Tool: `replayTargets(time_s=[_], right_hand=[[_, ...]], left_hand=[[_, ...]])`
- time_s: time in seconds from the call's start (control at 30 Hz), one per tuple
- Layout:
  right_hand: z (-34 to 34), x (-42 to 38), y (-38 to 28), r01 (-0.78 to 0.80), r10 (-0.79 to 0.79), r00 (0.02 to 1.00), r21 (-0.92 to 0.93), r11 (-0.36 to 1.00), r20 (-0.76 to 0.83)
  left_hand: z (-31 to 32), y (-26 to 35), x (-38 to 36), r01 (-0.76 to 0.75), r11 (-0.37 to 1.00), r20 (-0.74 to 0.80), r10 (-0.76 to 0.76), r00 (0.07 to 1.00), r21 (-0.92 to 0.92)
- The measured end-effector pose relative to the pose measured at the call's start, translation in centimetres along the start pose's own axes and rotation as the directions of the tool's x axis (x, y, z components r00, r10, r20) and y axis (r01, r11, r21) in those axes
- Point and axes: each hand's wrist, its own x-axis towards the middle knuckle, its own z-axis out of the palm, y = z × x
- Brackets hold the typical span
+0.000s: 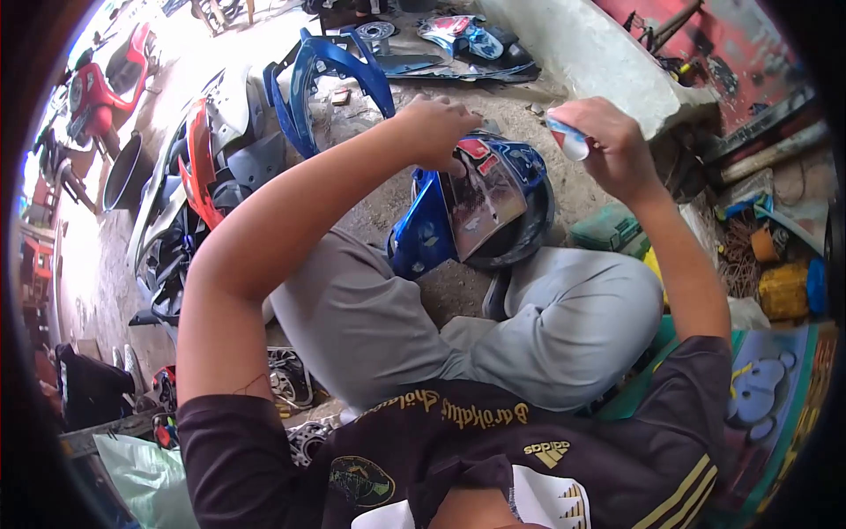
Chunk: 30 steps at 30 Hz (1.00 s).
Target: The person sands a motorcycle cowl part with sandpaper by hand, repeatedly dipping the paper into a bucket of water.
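Observation:
A blue motorcycle fairing panel (421, 238) with a red, white and dark printed decal (485, 198) leans in front of my bent knees. My left hand (434, 130) is at the panel's upper edge, its thumb on the near side and its fingers curled over the top. To the right of the panel, my raised right hand (612, 150) pinches a curled sticker piece (568, 139) in blue, red and white. A round black object (529, 242) sits under and behind the panel; I cannot make out what it is.
A blue front fairing (308, 79) stands beyond my left arm, with orange (201, 167) and black body parts left of it. More panels (463, 35) lie at the back. A concrete ledge (608, 62) runs along the right. A red motorcycle (106, 88) stands far left.

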Motion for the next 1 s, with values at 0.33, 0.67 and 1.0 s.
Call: replayTargets(time_s=[0.33,0.67,1.0], right_hand=[[13.1,-4.6,9.8,-0.144,0.120,0.987,0.261,0.954,0.108],[17.1,-8.7,10.8,-0.079,0.091,0.996,0.408,0.910,-0.009],[17.9,-12.8,9.4,-0.299,0.296,0.953,0.388,0.872,0.070]], left_hand=[[8.3,-1.8,2.5,-0.348,0.909,-0.329,0.263,0.907,-0.231],[9.2,-2.6,1.7,-0.246,0.889,-0.361,0.099,0.927,-0.387],[9.8,-1.7,2.3,-0.358,0.887,-0.290,0.275,0.917,-0.291]])
